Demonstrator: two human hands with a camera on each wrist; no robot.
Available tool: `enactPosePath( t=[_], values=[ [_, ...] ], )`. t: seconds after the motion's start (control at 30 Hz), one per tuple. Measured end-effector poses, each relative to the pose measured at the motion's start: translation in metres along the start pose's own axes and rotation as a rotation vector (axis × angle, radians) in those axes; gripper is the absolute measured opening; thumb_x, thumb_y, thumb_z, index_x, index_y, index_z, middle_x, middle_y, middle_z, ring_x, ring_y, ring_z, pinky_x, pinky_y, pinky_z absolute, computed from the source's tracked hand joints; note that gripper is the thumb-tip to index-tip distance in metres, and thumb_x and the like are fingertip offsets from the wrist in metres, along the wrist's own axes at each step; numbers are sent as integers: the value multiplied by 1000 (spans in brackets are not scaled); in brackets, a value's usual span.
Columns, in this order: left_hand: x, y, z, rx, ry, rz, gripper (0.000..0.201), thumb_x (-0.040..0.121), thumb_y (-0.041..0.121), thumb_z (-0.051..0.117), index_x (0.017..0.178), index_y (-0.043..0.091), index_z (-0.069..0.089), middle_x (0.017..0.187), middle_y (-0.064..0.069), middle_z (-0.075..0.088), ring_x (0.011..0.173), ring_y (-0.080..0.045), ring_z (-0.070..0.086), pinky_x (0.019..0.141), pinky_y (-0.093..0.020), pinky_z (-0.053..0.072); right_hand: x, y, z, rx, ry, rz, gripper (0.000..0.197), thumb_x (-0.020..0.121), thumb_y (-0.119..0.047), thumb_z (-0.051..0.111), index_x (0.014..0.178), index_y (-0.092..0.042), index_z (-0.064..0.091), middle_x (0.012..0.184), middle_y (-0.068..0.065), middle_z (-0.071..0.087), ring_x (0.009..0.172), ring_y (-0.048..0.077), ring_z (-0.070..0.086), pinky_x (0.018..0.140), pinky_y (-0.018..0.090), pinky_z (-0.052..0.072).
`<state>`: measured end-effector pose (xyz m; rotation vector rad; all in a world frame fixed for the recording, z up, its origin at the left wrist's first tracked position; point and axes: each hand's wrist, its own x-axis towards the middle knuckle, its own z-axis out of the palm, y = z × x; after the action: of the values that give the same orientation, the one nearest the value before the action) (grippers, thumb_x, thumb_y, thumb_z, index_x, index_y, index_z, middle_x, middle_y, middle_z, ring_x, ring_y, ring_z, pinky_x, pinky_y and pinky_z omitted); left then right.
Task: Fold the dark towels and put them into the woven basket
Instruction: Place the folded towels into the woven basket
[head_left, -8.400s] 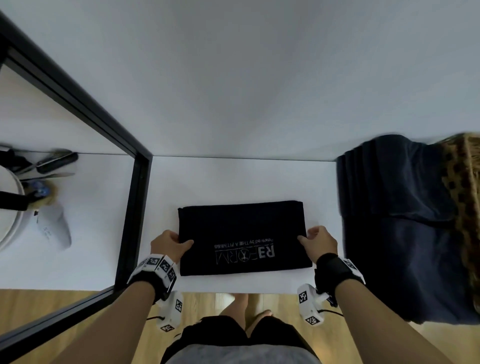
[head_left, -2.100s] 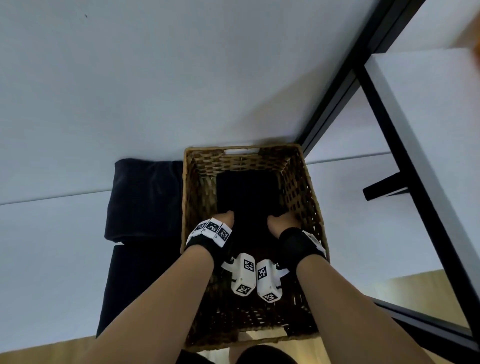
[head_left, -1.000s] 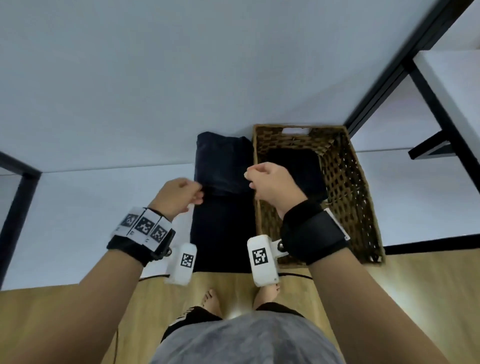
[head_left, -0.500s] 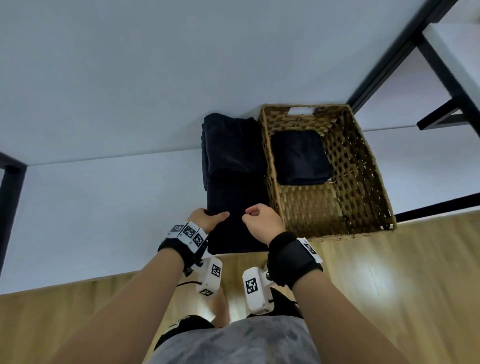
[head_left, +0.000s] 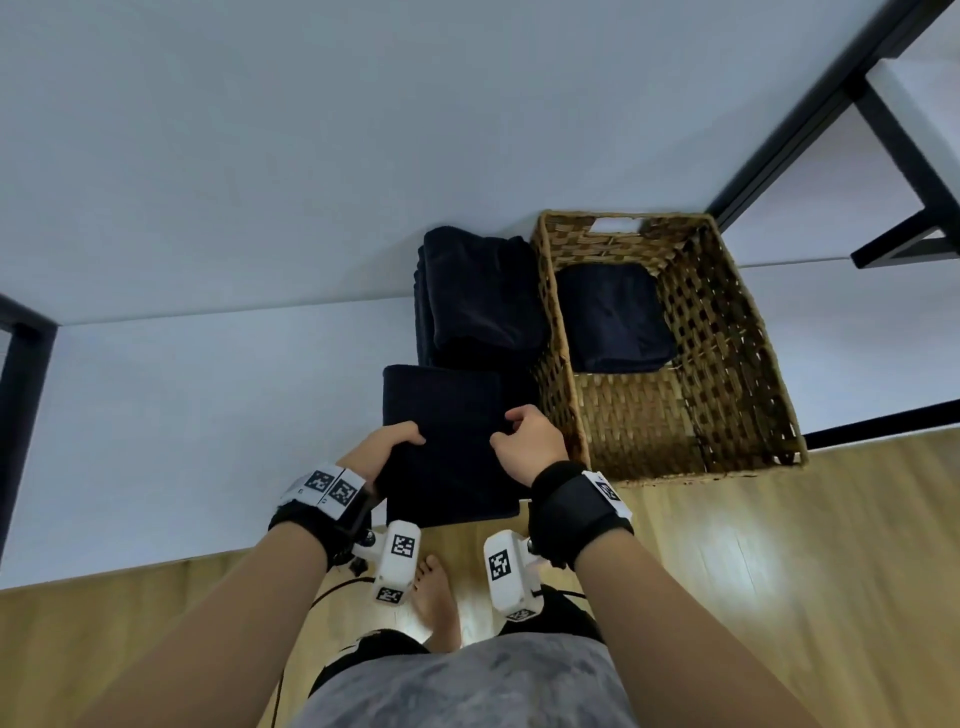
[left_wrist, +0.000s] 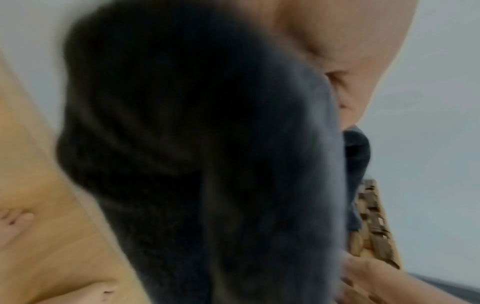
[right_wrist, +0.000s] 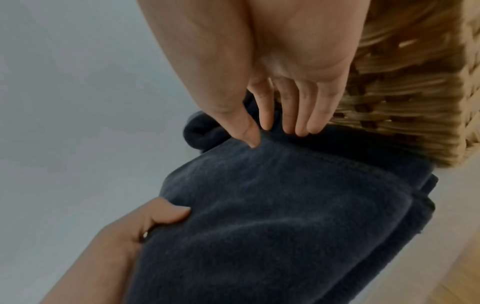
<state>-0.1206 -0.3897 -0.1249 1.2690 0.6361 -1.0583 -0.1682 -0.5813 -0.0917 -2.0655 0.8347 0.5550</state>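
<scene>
Both hands (head_left: 387, 448) (head_left: 524, 444) pinch a soft folded dark towel (head_left: 447, 447) beside the woven basket (head_left: 727, 332)

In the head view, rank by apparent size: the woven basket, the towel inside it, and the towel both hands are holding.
1. Woven basket, clearly largest.
2. Held towel, though it is nearer the camera.
3. Towel in the basket, looks smallest but lies deeper, so true order of towels is unsure.

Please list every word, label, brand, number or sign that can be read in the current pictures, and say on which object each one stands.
No readable words, brands or numbers appear in any view.
Black-and-white square marker patterns, not text: on the band at the left hand's wrist, on the band at the right hand's wrist, and on both white wrist cameras.
The dark towel being held, the towel in the woven basket and the basket itself show no print.
</scene>
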Motion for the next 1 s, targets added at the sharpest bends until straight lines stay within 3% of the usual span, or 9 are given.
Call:
enactPosePath(
  t=[0.1, 0.17, 0.23, 0.33, 0.4, 0.47, 0.6, 0.73, 1.0],
  values=[
    [2, 0, -6, 33, 24, 17, 30, 88, 21, 64, 113, 4, 64, 109, -18, 70, 104, -33, 66, 94, -44, 53, 12, 0, 13, 23, -69, 48, 67, 92, -41, 63, 145, -9, 37, 139, 11, 52, 124, 28, 53, 97, 31, 45],
    [5, 2, -3, 92, 47, 122, 28, 92, 21, 62, 118, 9, 58, 112, -16, 67, 102, -30, 66, 86, -41, 55, 20, 4, 20, 79, -109, 83, 75, 89, -50, 64, 144, -6, 37, 140, 11, 53, 125, 30, 53, 101, 34, 44],
    [7, 3, -1, 138, 82, 225, 24, 94, 19, 62, 115, 22, 52, 113, -8, 63, 100, -23, 64, 81, -36, 54, 26, 9, 25, 137, -115, 111, 82, 85, -55, 66, 143, -4, 39, 140, 11, 53, 125, 30, 53, 102, 35, 44],
    [5, 2, -1, 140, 47, 250, 23, 94, 21, 63, 111, 31, 52, 112, -1, 63, 102, -20, 64, 82, -34, 54, 31, 15, 29, 247, -118, 149, 86, 77, -61, 71, 137, -5, 48, 135, 9, 57, 120, 28, 56, 97, 33, 45],
    [1, 2, -2, 131, 34, 234, 29, 93, 25, 64, 118, 30, 52, 115, -3, 64, 104, -22, 65, 83, -36, 55, 31, 14, 29, 331, -152, 176, 85, 70, -63, 75, 130, -6, 55, 126, 7, 62, 106, 24, 60, 87, 31, 46],
    [-4, 4, -3, 112, 39, 231, 37, 92, 28, 65, 125, 27, 49, 117, -5, 63, 103, -23, 65, 79, -35, 56, 29, 11, 26, 377, -187, 181, 84, 64, -62, 80, 125, -8, 58, 117, 5, 64, 96, 21, 60, 86, 32, 50],
    [-21, 13, -4, 80, 9, 234, 39, 92, 32, 64, 127, 26, 48, 115, -6, 66, 98, -23, 69, 67, -31, 58, 17, 1, 13, 369, -211, 111, 86, 57, -56, 87, 124, -10, 58, 117, 2, 66, 105, 22, 63, 96, 39, 53],
    [-40, 27, -2, -33, -100, 242, 42, 90, 38, 63, 128, 21, 55, 118, -7, 70, 104, -23, 69, 75, -35, 59, -2, -13, -15, 438, -213, -24, 67, 64, -45, 88, 118, -15, 63, 112, -2, 70, 99, 15, 66, 90, 32, 55],
    [-67, 94, 74, -54, -222, 355, 34, 92, 29, 52, 120, 12, 64, 116, -9, 71, 102, -22, 70, 72, -32, 59, -23, -33, -124, 551, -10, -162, 63, 66, -46, 86, 118, -16, 65, 109, -2, 73, 96, 16, 71, 88, 37, 58]
  ],
)
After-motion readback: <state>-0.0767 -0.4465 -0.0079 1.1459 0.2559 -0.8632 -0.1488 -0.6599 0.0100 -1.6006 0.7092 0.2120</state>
